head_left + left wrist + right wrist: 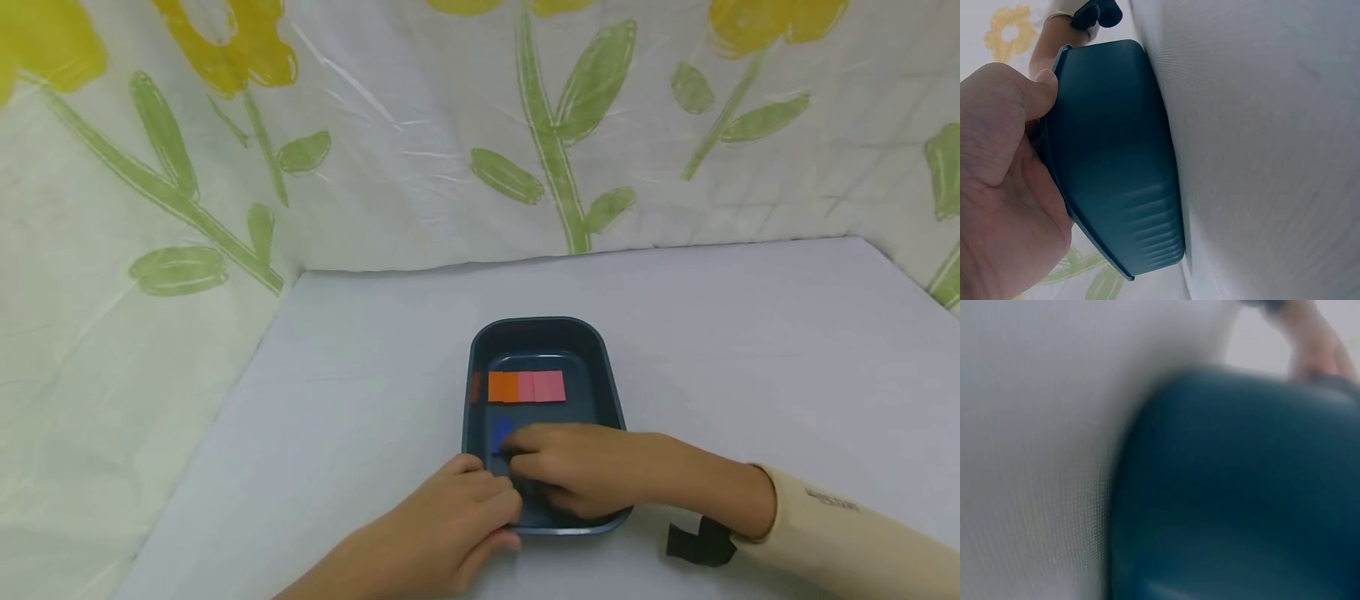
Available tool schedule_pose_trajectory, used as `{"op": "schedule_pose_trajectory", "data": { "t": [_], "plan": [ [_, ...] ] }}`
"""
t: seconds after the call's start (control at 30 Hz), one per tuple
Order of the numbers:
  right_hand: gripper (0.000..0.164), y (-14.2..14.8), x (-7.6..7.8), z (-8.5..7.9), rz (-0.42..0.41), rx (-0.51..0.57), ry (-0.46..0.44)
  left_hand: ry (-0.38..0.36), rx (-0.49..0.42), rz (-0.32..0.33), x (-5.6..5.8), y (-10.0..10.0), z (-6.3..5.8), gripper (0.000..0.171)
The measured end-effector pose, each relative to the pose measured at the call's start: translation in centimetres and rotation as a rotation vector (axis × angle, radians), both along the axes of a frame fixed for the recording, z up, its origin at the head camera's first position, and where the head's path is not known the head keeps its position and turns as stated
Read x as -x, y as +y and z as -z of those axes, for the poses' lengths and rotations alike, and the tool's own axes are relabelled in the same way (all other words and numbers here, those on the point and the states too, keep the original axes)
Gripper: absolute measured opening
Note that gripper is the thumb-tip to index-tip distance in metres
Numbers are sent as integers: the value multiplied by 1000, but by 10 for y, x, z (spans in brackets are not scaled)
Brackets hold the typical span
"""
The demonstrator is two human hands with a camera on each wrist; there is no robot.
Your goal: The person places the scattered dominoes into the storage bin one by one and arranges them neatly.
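A deep dark teal tray [543, 531] holds a row of small flat orange pieces [503, 387] and pink pieces [542, 387], edge to edge or slightly overlapping. Below the row lies a flat blue piece [502, 433]. My left hand [457, 521] grips the tray's near left rim, thumb outside in the left wrist view. My right hand [577, 467] reaches in over the right rim, its fingertips at the blue piece's lower right edge. Shadow and the hand itself hide its thumb's contact. The right wrist view is blurred and shows mainly the tray's outer wall [1229, 475].
The tray stands on a white-covered table [337, 400]. A white sheet [397, 192] painted with yellow flowers and green leaves hangs behind and at the sides. A black strap [701, 543] sits at my right wrist, below a cream sleeve [847, 525].
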State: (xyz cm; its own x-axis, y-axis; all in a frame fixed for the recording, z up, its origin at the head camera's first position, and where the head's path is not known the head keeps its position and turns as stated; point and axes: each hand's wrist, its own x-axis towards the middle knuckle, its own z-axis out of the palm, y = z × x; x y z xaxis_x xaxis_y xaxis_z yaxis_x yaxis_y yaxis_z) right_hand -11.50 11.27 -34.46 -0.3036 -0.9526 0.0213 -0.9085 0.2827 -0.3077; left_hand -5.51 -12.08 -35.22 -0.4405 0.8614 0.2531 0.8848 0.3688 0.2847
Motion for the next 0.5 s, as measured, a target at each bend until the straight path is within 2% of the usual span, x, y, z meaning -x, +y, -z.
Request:
{"op": "schedule_pose_trajectory", "data": {
  "t": [0.33,0.5],
  "plan": [
    [34,-4,6,2,32,-3,-29,-55,25,-15,0,0,-1,12],
    [29,-4,8,3,37,-10,-33,-32,19,-12,0,0,0,12]
  ]
}}
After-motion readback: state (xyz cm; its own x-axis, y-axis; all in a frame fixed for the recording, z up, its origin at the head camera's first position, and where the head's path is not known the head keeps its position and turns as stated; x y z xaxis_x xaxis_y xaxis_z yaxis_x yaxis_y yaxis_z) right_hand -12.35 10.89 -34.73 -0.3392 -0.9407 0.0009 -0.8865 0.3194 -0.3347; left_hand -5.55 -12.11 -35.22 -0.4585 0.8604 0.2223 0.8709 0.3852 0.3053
